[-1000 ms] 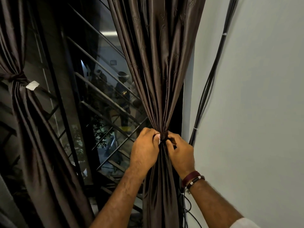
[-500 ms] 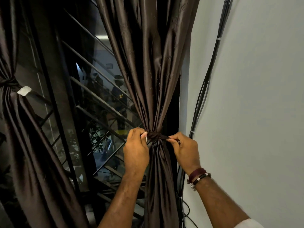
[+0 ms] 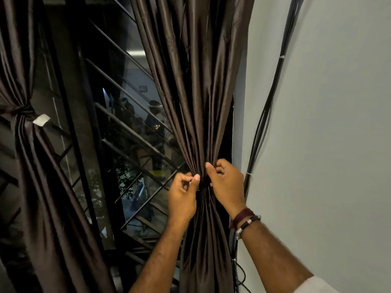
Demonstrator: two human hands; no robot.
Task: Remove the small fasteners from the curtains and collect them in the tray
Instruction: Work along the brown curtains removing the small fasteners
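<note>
My left hand [image 3: 183, 198] pinches a small thin metal fastener [image 3: 193, 182] at the gathered waist of the dark brown satin curtain [image 3: 196, 102]; my right hand [image 3: 227, 185] grips the bunched folds. I'm mid-removal; next, ease it free. No tray visible.

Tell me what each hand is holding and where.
Both hands grip the right curtain at its tied waist: the left hand pinches something small there, too small to identify, and the right hand clutches the gathered fabric.
</note>
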